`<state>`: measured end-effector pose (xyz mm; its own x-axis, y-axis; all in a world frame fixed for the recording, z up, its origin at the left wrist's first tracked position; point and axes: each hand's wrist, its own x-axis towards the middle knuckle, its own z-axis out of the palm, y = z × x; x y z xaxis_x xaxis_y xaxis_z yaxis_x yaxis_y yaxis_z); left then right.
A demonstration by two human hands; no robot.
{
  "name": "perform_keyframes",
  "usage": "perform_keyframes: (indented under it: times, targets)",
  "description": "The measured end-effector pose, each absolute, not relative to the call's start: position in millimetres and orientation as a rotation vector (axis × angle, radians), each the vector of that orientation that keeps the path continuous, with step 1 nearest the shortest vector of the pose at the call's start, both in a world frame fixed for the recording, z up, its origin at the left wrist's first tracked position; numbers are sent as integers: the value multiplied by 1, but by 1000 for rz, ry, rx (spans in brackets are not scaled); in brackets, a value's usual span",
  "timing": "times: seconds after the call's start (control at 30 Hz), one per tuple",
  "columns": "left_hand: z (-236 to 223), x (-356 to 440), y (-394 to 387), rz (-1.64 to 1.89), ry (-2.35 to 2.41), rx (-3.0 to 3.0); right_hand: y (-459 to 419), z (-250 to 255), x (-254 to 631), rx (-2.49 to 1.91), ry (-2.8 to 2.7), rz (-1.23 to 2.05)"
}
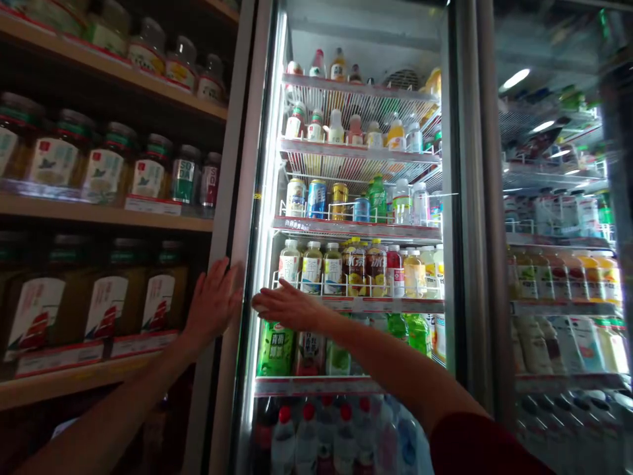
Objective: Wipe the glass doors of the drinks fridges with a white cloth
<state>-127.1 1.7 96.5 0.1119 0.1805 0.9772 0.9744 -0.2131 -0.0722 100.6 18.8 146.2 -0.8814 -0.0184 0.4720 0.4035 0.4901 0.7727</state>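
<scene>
My left hand (213,300) lies with its fingers stretched out against the upright metal frame (246,198) between the wooden shelving and the lit drinks fridge. Just to its right, my right hand (289,307) reaches across at the fridge's left edge, palm down and fingers extended, holding nothing. Whether it touches glass or the door edge I cannot tell. Behind the right hand stand tea bottles (311,267) on a wire-fronted shelf (390,305). Below it is a green drink carton or bottle (275,349), partly covered by the hand.
Wooden shelves (99,214) on the left carry rows of jars (106,165) with white labels. Cans (316,199) and bottles fill the fridge's upper shelves; red-capped bottles (284,439) stand at the bottom. Another glass-fronted fridge (564,237) is on the right, beyond a metal post (487,198).
</scene>
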Motion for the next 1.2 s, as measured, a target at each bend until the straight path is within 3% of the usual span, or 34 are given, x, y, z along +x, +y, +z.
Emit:
perform_keyframes:
  times: [0.2, 0.33, 0.5, 0.7, 0.87, 0.93, 1.07, 1.2]
  targets:
    - [105, -97, 12, -1239, -1084, -1606, 27, 189, 197, -913, -1636, -1144]
    - [109, -57, 18, -1242, -990, -1677, 26, 167, 262, -891, -1789, -1213]
    - [110, -4, 25, -1176, -848, -1770, 16, 153, 347, -1187, -1094, -1007]
    - [107, 71, 34, -1213, -697, -1842, 9, 119, 360, -1104, -1625, -1211]
    - [77, 96, 34, -1435, -672, -1883, 7, 116, 386, -1370, -954, -949]
    - [64, 95, 35, -1461, -646, -1937, 8, 101, 380, -1437, -988, -1000]
    - [41, 85, 39, -1375, -584, -2000, 4, 69, 367, -1350, -1562, -1237]
    - [17, 69, 40, -1262, -583, -2004, -4, 86, 383, -1480, -1117, -969]
